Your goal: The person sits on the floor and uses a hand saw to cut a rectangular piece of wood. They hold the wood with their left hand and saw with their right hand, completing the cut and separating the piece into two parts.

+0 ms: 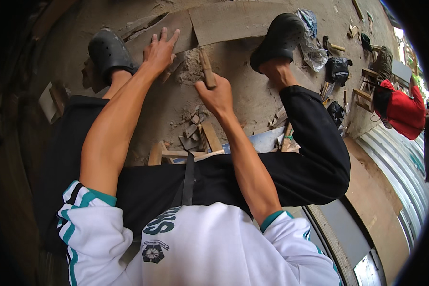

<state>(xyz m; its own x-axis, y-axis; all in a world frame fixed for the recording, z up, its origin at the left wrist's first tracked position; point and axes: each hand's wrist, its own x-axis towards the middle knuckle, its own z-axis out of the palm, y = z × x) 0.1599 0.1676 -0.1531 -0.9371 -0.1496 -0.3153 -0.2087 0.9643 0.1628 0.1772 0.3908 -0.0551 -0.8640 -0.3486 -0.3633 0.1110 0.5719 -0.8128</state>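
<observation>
- Your right hand (219,97) was closed around a brown, narrow wooden stick-like piece (206,69), thumb laid along its near side, the free end pointing away from you.
- Your left hand (159,53), ahead and to the left of that grip, held nothing; its fingers were spread over a grey-brown, flat wooden board (178,31).
- That board lay beyond your right grip, and a dark seam (193,31) parted it from a second grey-brown, long flat board (238,21) on its right. The held piece's tip came close to the boards' near edge by the seam; from this angle you could not fairly tell whether it touched, or whether the tip bore a blade.
- Just left of the grip sat a loose, pale-brown heap of dust and chips (189,69); nearer you than the grip lay a jumble of tan and grey wooden offcuts (209,138).
- Black, perforated rubber clogs flanked the grip, one on its left (110,53) and one on its right (280,40).
- The step in hand looked like steadying the left board while the stick-like piece was brought to the joint. The next move seemed to call for firm left-hand pressure, fingers clear of the tip, and careful alignment with the seam.
</observation>
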